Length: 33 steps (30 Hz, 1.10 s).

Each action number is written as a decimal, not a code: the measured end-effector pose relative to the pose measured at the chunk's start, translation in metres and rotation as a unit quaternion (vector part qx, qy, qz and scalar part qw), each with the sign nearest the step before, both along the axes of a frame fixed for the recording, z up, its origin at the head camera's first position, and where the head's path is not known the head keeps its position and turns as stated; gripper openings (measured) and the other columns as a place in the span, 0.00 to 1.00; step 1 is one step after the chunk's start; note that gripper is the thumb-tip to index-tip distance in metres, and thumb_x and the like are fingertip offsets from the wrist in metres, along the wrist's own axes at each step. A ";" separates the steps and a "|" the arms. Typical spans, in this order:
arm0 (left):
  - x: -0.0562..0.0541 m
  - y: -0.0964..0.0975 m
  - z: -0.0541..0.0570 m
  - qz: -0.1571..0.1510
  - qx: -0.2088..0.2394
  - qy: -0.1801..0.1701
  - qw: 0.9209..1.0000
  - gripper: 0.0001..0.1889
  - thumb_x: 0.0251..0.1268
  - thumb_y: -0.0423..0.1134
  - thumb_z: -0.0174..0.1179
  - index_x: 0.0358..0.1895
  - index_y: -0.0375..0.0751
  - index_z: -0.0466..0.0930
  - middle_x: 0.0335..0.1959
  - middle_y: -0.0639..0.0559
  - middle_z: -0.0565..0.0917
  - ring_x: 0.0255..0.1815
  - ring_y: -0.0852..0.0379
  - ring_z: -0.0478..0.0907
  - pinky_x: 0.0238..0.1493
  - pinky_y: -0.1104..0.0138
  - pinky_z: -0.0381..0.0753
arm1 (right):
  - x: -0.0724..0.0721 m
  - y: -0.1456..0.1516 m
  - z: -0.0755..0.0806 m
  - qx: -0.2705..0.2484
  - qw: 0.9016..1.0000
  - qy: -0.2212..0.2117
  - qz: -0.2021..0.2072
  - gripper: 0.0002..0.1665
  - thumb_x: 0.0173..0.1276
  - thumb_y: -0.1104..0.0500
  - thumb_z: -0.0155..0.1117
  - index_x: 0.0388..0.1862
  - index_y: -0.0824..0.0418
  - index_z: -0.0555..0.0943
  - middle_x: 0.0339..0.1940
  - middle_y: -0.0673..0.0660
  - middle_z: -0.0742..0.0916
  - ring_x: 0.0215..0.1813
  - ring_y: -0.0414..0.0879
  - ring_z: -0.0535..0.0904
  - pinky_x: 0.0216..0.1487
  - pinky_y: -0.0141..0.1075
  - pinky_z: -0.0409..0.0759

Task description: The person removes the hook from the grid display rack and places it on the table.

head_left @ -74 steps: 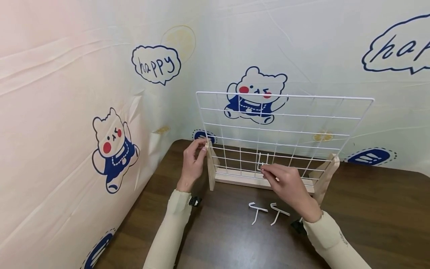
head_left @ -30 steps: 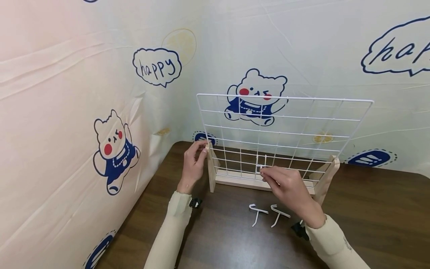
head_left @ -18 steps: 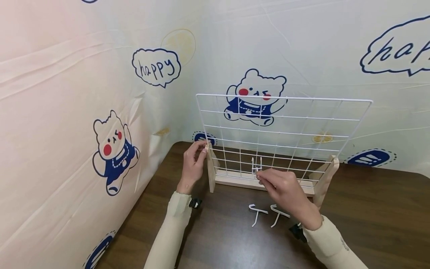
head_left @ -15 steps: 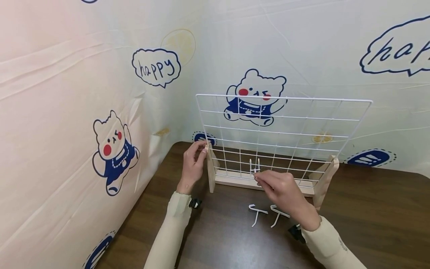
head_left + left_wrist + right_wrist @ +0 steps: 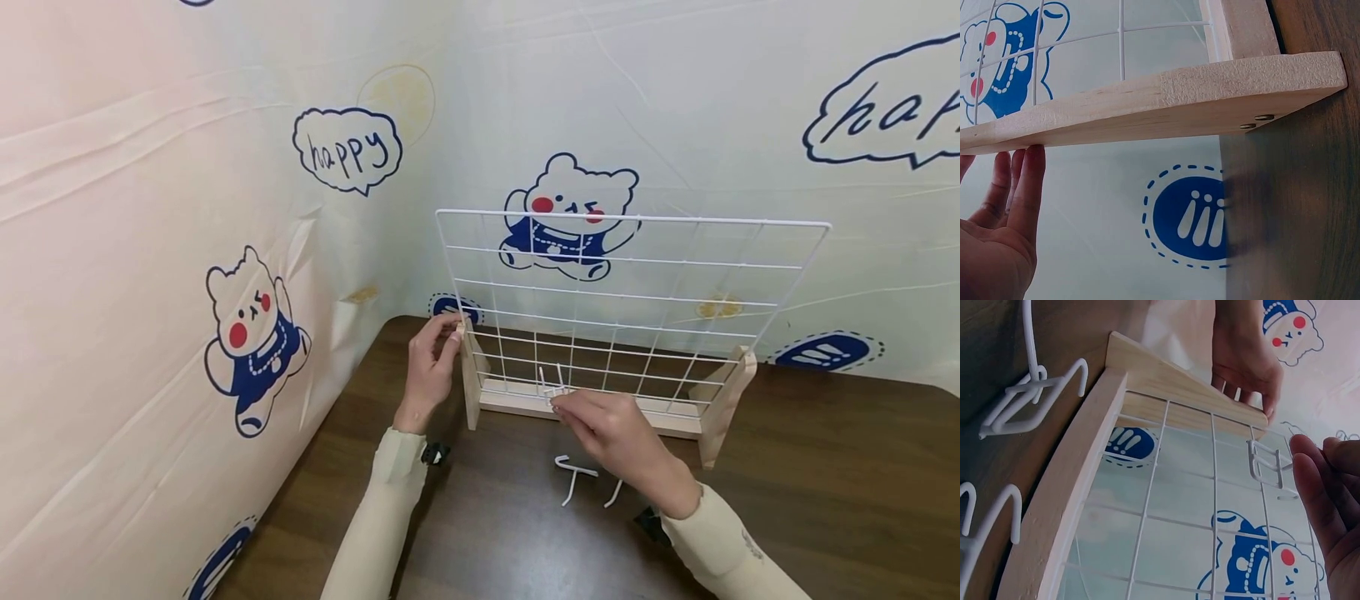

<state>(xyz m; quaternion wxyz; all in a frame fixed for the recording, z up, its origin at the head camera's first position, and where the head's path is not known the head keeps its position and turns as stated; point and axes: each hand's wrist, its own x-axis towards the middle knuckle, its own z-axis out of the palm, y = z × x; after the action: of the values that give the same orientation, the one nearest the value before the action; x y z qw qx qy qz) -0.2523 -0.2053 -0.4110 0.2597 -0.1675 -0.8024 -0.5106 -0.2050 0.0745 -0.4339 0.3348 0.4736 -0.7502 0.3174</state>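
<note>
In the head view my left hand (image 5: 429, 371) grips the upper end of the light wooden side panel (image 5: 471, 383) of a stand, thumb and fingers at its edge. Fingertips (image 5: 1034, 156) rest against that panel's outer face in the left wrist view. My right hand (image 5: 618, 437) pinches the stem of a white wire hook (image 5: 1282, 465). Its two upturned prongs point up, close in front of the white wire grid (image 5: 633, 218); whether they touch it I cannot tell. The grid leans back in the wooden stand.
Two more white hooks lie on the dark wooden table (image 5: 480, 533): one hook (image 5: 576, 472) in plain sight, the other hook (image 5: 613, 493) partly behind my right hand. The stand's right side panel (image 5: 723, 408) faces the table's right part. A printed cloth (image 5: 360, 250) hangs behind and left.
My right hand has moved left and slightly down along the grid with the hook. It now covers part of one table hook. My left hand has stayed at the side panel.
</note>
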 end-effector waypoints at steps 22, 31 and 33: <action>-0.003 0.000 -0.003 -0.007 0.011 0.002 1.000 0.14 0.74 0.25 0.52 0.55 0.23 0.81 0.46 0.29 0.85 0.43 0.55 0.78 0.40 0.81 0.77 | -0.001 -0.015 -0.021 0.036 0.999 0.013 0.013 0.07 0.65 0.71 0.69 0.42 0.65 0.87 0.33 0.55 0.92 0.31 0.42 0.89 0.34 0.28 0.86; -0.002 0.001 -0.002 -0.008 0.010 0.003 1.000 0.14 0.74 0.24 0.52 0.55 0.21 0.81 0.45 0.28 0.85 0.42 0.51 0.78 0.38 0.80 0.77 | 0.001 -0.020 -0.022 0.074 0.997 -0.004 0.003 0.13 0.57 0.73 0.73 0.40 0.63 0.88 0.35 0.53 0.93 0.31 0.41 0.90 0.36 0.28 0.87; -0.002 0.001 -0.002 -0.007 0.010 0.002 1.000 0.14 0.74 0.24 0.52 0.55 0.21 0.81 0.45 0.29 0.85 0.42 0.52 0.78 0.38 0.80 0.77 | 0.002 -0.021 -0.022 0.083 0.997 -0.008 0.001 0.12 0.57 0.73 0.73 0.39 0.62 0.89 0.34 0.52 0.93 0.30 0.40 0.89 0.35 0.28 0.86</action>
<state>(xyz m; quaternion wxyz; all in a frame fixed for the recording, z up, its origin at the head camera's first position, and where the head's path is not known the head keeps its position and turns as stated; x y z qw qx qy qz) -0.2540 -0.2045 -0.4135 0.2590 -0.1716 -0.7957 -0.5199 -0.2035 0.0538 -0.4561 0.2882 0.4974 -0.7763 0.2585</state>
